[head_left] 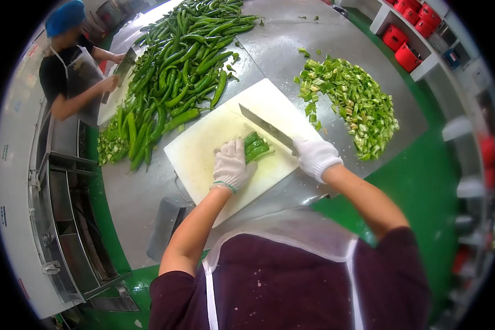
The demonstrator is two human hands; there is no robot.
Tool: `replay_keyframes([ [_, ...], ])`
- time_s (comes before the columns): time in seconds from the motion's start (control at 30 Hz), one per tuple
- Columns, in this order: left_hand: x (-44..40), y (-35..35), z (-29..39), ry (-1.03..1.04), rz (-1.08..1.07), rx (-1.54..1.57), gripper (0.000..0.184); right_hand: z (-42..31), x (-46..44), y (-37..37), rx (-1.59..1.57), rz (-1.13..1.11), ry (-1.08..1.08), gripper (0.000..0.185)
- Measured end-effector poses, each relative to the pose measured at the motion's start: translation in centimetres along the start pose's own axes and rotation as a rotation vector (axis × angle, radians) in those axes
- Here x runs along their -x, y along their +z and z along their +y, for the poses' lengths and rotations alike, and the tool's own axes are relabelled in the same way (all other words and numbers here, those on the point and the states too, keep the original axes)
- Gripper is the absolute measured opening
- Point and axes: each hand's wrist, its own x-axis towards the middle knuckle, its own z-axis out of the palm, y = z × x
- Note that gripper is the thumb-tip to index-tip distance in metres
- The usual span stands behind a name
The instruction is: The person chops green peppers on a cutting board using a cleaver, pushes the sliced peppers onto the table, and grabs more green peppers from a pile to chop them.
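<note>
Wearing a white knit glove, my left hand (230, 164) presses on several green peppers (257, 147) laid side by side on a white cutting board (198, 144). The fingers are bent over the peppers' left ends. My right hand (315, 158), also gloved, is wrapped round the handle of a cleaver (265, 127), the handle itself mostly hidden. Its blade reaches up and left over the board, a little above and to the right of the peppers, and looks apart from them.
A large heap of whole green peppers (176, 82) covers the table's far left. Chopped peppers (357, 102) are piled right of the board. At far left a co-worker (74, 66) holds another cleaver (125, 67). A grey object (165, 225) lies by my left forearm.
</note>
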Motion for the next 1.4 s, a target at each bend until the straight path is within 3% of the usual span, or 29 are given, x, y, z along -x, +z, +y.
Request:
replay_keyframes([
  [0.07, 0.0, 0.3, 0.1, 0.01, 0.018, 0.002, 0.086, -0.5, 1.1, -2.0, -0.014, -0.047, 0.052, 0.021],
  [0.27, 0.1, 1.5, -0.4, 0.09, 0.128, -0.012, 0.082, -0.3, 1.5, -2.7, 0.059, -0.2, -0.06, 0.022],
  [0.6, 0.2, 0.6, 0.5, 0.074, 0.014, 0.0, 0.083, -0.5, -4.6, 2.3, -0.051, -0.096, -0.159, 0.022],
  [0.67, -0.1, 0.0, 0.5, 0.091, 0.055, 0.019, 0.081, -0.4, -3.6, 1.8, -0.054, -0.035, -0.139, 0.021],
  [0.83, 2.4, 1.0, -0.3, 0.168, 0.245, 0.111, 0.069, 0.0, 0.8, -1.2, -0.104, -0.132, -0.071, 0.02],
  [0.93, 2.2, 1.9, -0.4, 0.192, 0.291, 0.123, 0.063, -0.4, 2.8, -2.2, 0.049, -0.199, -0.075, 0.02],
  [1.07, 1.7, 1.9, -0.2, 0.201, 0.272, 0.121, 0.055, -0.5, 2.2, -1.8, 0.115, -0.255, -0.094, 0.018],
  [1.17, 1.8, 1.3, 0.4, 0.136, 0.189, 0.113, 0.051, -0.2, -0.6, 2.7, -0.004, -0.029, -0.212, 0.017],
  [1.23, 1.5, 0.7, 0.6, 0.093, 0.102, 0.089, 0.049, -2.0, -2.6, 3.3, 0.031, -0.069, -0.202, 0.017],
  [1.3, 1.2, 0.6, 0.7, 0.12, 0.151, 0.086, 0.051, -2.4, -3.9, 4.1, -0.064, -0.134, -0.117, 0.015],
  [1.4, 1.6, 0.5, 0.2, 0.13, 0.128, 0.136, 0.053, -1.4, -3.6, 1.9, -0.021, -0.12, -0.179, 0.022],
])
